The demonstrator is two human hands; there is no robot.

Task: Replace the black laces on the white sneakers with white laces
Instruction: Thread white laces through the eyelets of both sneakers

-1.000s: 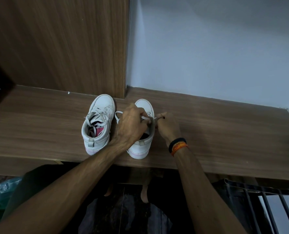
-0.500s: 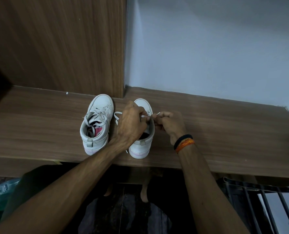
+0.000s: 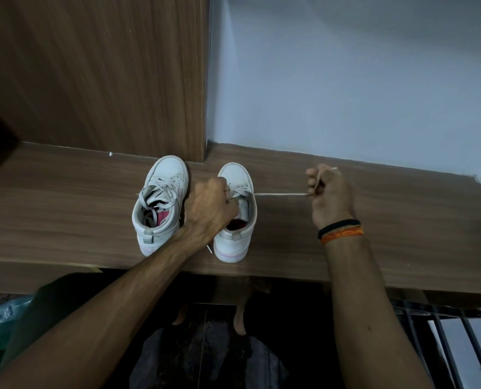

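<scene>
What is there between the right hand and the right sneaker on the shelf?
In the head view, a white lace runs taut from the right sneaker to the right hand, which pinches it. Below the lace is only bare wooden shelf.

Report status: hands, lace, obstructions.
Left hand gripping right sneaker. Right hand pinching white lace, pulled taut sideways. Nothing in the way.

Home interior: wood-grain shelf [image 3: 374,220], plain painted wall [image 3: 346,80], sneakers [image 3: 163,203].
</scene>
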